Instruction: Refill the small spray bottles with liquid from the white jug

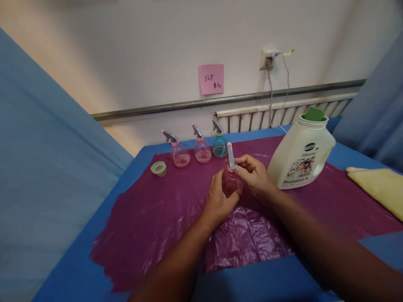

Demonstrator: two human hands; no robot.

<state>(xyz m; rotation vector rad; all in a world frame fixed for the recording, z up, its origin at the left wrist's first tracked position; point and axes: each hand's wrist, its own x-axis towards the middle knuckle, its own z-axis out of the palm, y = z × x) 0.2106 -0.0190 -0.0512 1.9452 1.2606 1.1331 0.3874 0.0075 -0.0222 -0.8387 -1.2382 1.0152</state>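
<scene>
A clear pink spray bottle [231, 181] stands upright on the purple plastic sheet [151, 226], between my two hands. My left hand [218, 199] is wrapped round its body from the left. At its neck, the fingers of my right hand [253, 172] grip the pink collar of the grey spray head [231, 156]. Behind them stand two more pink spray bottles [181, 156], [202, 151] and one teal spray bottle [219, 146]. Each pink one in that row has pink liquid low inside.
A large cream jug [304, 155] with a green piece [314, 114] in its mouth stands to the right. A small greenish cup [159, 168] sits left. A yellow cloth [378, 186] lies far right. Blue curtains [47, 167] flank the blue surface; cords hang from a wall socket [267, 58].
</scene>
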